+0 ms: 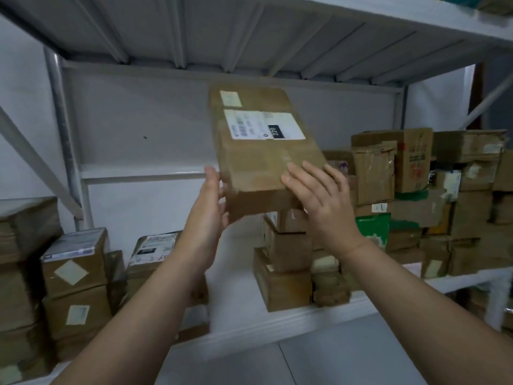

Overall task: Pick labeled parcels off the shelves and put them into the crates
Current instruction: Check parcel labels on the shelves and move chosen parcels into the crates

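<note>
Here, the labeled parcel (263,151), above the stacked boxes (286,245) beneath the grip, is held between the left hand (209,207) cupping its lower corner and the right hand (319,201) pressing flat on its face; even two-sided pressure should prevent slipping.

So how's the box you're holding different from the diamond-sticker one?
The held parcel is wide, flat and tilted in the air; the diamond-sticker box is chunkier and sits in a stack. The held parcel has a big printed label; the diamond-sticker box's sticker looks blank. Both are brown cardboard.
</note>
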